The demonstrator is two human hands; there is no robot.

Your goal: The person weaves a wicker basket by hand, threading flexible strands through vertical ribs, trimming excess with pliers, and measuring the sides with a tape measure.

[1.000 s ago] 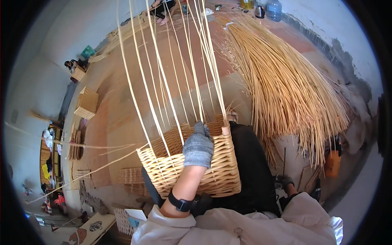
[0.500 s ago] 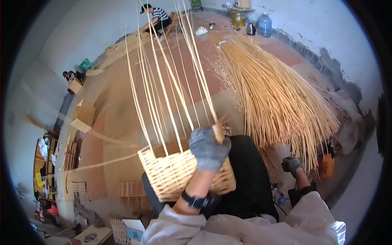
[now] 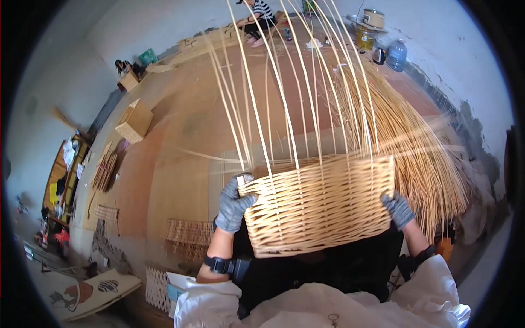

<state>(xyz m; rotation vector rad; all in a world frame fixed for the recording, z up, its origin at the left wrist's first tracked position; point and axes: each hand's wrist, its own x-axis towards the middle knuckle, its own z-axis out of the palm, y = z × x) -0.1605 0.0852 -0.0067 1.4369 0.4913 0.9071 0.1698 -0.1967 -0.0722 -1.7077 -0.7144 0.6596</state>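
A half-woven wicker basket [image 3: 320,205] rests over my lap with its long side facing me. Tall pale stakes [image 3: 290,120] rise from its upper edge. My left hand [image 3: 234,206], in a grey knitted glove, is closed around the basket's left end, thumb on the front wall. At the opposite end, my gloved right hand [image 3: 399,210] grips the side, its thumb on the front and the other fingers largely hidden. Weaving strands [image 3: 421,138] stick out to the right, blurred by motion.
A large bundle of wicker rods [image 3: 421,175] lies at the right. To the left are a finished box-shaped basket [image 3: 135,121], a stack of sticks [image 3: 105,169] and woven panels [image 3: 188,236]. Far back, a person [image 3: 260,19] sits by the wall; a water jug [image 3: 397,54] stands at right.
The basket has turned, bringing its long side toward me. My left hand has gone from its upper edge to the left end. My right hand, formerly apart, now grips the right end.
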